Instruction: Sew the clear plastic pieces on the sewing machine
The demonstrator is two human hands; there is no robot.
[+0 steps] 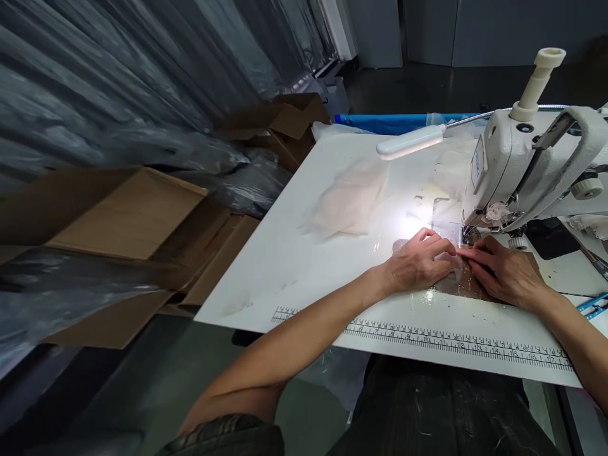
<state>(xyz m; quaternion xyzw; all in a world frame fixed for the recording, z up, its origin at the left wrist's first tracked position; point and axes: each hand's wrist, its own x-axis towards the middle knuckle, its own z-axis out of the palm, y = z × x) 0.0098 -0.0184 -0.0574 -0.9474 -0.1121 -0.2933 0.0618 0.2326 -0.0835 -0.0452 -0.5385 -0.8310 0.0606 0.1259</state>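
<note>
At the needle of a white sewing machine (503,158), both hands work close together on a thin, sheer fabric piece (456,273). My left hand (422,258) lies left of the presser foot, its fingers curled and closed on the fabric. My right hand (508,272) is just to the right, fingertips closed at the fabric's edge and almost touching the left hand's. Beneath the hands shows a brown, shiny plate (494,294). Parts of the fabric are hidden under the fingers.
A lit lamp (411,142) hangs over the white table (294,253), with pale sheer fabric (351,196) lying left of the machine. A printed ruler (427,339) runs along the front edge. Blue-handled snips (593,306) lie right; open cardboard boxes (128,215) stand left.
</note>
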